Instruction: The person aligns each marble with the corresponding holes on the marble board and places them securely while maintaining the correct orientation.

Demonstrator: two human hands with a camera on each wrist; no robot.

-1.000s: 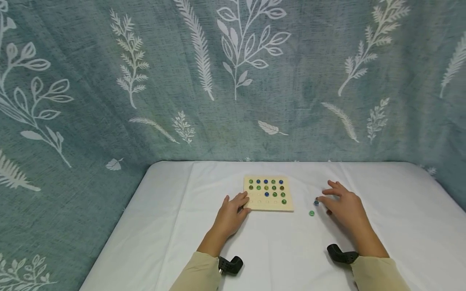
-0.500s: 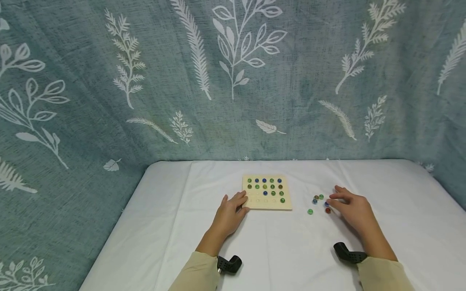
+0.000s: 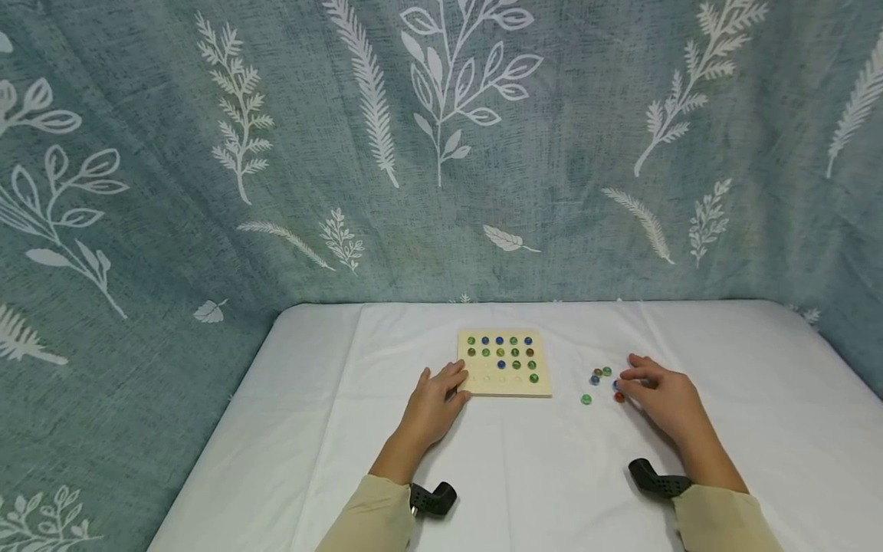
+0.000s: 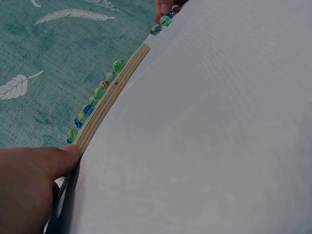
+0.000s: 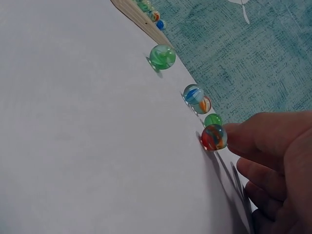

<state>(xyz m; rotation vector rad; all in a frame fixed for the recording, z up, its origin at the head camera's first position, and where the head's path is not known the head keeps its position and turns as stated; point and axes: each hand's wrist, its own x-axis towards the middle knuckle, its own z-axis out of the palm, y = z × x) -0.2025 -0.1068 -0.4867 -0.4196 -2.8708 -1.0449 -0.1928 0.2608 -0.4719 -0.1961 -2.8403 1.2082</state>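
Observation:
A square wooden board lies on the white table, several green, blue and brown marbles seated in its back rows. My left hand rests at its near left corner; in the left wrist view the thumb presses the board's edge. Right of the board lie loose marbles: a green one, a blue one, a brown one and another green. My right hand lies beside them, loosely curled. Its thumb tip touches a red marble.
The white cloth-covered table ends at a teal leaf-patterned curtain behind and to the left. Black wrist camera mounts sit on both forearms. The board's front row of holes holds one green marble at its right end.
My right hand has slid right and slightly back, uncovering the loose marbles, and its thumb now meets the red marble. The left hand has stayed at the board's corner.

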